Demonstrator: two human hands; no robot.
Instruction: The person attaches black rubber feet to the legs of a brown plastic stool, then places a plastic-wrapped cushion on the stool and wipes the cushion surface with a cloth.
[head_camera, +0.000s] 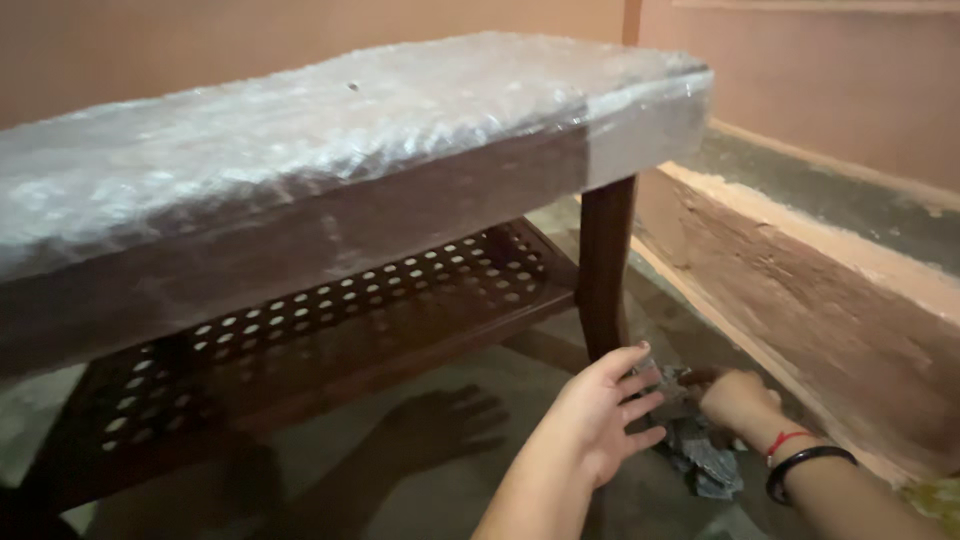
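Dim terracotta walls and a concrete floor (450, 500) frame what I see. Crumpled grey wrapping (700, 455) lies bunched at the foot of the dark wooden leg (605, 265), just beyond my fingertips and touching both hands. My left hand (600, 415) is open, fingers spread against the bundle; my right hand (738, 398) is curled closed on it, wrist banded red and black. Above the hands stands the surface (330, 130), sheathed in bubble wrap, a perforated shelf (330, 320) beneath. I judge a steady left hand helps while the right works the wrapping snug.
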